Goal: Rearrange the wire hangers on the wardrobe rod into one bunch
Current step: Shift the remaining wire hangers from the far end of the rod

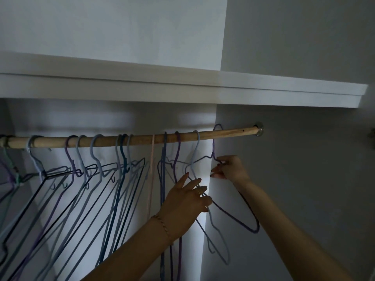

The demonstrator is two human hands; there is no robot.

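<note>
A wooden rod [142,138] runs across the wardrobe with several wire hangers spread along it, blue, purple, grey and one pink. The rightmost is a purple hanger [214,153], hooked near the rod's right end. My right hand [229,168] pinches that hanger at its neck, just below the hook. My left hand [188,201] is lower and to the left, with its fingers closed on the wires of the purple hanger's arm and the pale blue hanger [195,155] beside it. A crowded group of hangers [91,179] leans along the left half of the rod.
A white shelf [182,92] sits right above the rod. The rod ends in a metal socket [259,129] on the grey side wall [304,179] at right. A bare stretch of rod lies between the purple hanger's hook and the socket.
</note>
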